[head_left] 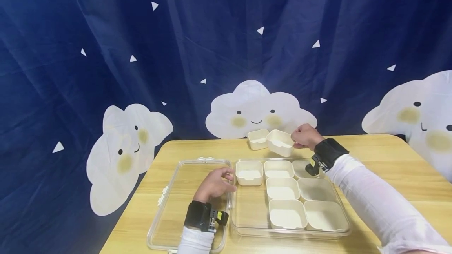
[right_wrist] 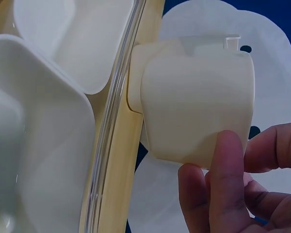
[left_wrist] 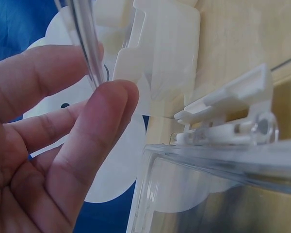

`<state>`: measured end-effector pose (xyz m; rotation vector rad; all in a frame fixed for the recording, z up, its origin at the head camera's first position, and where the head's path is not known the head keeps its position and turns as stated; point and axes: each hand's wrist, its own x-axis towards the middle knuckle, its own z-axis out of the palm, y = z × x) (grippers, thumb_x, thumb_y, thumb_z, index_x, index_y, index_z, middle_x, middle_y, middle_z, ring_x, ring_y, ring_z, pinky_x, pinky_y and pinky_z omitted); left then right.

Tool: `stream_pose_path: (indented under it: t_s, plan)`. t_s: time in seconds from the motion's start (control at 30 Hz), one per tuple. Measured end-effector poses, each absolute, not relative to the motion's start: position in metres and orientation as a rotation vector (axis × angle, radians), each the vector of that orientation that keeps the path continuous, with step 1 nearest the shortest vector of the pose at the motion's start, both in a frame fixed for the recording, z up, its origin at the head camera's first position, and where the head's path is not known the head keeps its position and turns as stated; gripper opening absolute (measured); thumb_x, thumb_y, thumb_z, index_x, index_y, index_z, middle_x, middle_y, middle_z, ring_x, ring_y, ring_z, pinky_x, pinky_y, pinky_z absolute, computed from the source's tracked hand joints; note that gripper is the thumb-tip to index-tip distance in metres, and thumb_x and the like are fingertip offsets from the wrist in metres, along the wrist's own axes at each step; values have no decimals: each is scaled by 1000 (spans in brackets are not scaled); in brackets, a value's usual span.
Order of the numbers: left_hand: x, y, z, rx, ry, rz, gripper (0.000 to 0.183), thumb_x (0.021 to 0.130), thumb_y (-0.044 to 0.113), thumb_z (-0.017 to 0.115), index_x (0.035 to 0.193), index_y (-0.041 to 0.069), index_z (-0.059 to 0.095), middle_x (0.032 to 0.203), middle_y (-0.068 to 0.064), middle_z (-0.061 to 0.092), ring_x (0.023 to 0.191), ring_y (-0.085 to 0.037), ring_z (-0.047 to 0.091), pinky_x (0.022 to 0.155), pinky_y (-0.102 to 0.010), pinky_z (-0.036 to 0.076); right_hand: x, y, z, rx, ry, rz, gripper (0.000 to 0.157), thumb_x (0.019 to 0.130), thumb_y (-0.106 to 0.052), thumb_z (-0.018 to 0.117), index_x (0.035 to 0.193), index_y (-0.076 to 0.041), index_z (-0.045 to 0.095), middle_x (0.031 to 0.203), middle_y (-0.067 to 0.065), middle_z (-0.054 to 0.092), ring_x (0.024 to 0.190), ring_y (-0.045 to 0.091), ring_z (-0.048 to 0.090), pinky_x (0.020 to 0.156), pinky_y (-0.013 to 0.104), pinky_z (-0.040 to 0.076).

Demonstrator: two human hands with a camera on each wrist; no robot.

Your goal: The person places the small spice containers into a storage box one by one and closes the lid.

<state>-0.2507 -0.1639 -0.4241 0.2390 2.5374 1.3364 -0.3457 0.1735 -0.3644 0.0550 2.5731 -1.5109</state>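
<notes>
My right hand (head_left: 306, 136) pinches a small cream container (head_left: 280, 143) by its right side, tilted behind the clear box. In the right wrist view, fingertips lie on the wall of the held container (right_wrist: 196, 104). Another cream container (head_left: 258, 139) is just left of it, near the table's back edge. My left hand (head_left: 215, 183) is at the left side of the clear plastic box (head_left: 247, 216). In the left wrist view, the thumb and fingers (left_wrist: 99, 126) pinch the clear rim (left_wrist: 86, 43). Several cream containers (head_left: 287, 213) sit inside the box.
The clear lid (head_left: 178, 203), with white latches (head_left: 163, 196), lies flat on the wooden table (head_left: 137, 207) to the left, under my left forearm. A dark blue curtain (head_left: 197, 42) with white clouds hangs right behind the table.
</notes>
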Motion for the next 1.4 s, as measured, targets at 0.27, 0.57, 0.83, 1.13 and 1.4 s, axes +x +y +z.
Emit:
stream_pose_path:
  t_s: [0.27, 0.57, 0.83, 1.13, 1.4]
  plan:
    - [-250, -164, -425, 256, 2528, 1341, 57, 76, 8, 80, 128, 5, 58, 106, -7, 63, 86, -22, 61, 68, -36, 51, -345, 171, -366, 15, 2573, -1525, 9, 78, -1, 46, 81, 2, 54, 93, 12, 51, 63, 12, 59, 64, 25, 56]
    - [-250, -165, -424, 266, 2539, 1321, 57, 76, 10, 80, 128, 5, 58, 106, -5, 63, 88, -22, 61, 69, -36, 50, -342, 170, -363, -10, 2606, -1496, 13, 79, -2, 47, 85, 5, 56, 93, 13, 54, 62, 12, 59, 64, 26, 56]
    - [-250, -165, -426, 280, 2545, 1320, 57, 76, 9, 79, 129, 5, 58, 106, -5, 64, 88, -22, 61, 68, -36, 51, -340, 170, -363, -26, 2601, -1501, 14, 81, -3, 47, 88, 5, 56, 95, 13, 53, 65, 12, 58, 65, 26, 56]
    - [-249, -165, -424, 282, 2548, 1324, 58, 75, 8, 79, 129, 3, 57, 107, -7, 63, 90, -23, 62, 69, -35, 52, -337, 166, -358, -48, 2546, -1549, 17, 83, -1, 47, 94, 9, 55, 95, 14, 50, 68, 14, 56, 67, 27, 56]
    - [-251, -163, -424, 276, 2561, 1310, 57, 75, 9, 80, 128, 5, 59, 106, -6, 64, 87, -21, 61, 70, -35, 51, -332, 164, -354, -77, 2545, -1518, 17, 86, -2, 49, 97, 9, 54, 98, 15, 50, 71, 16, 56, 71, 29, 56]
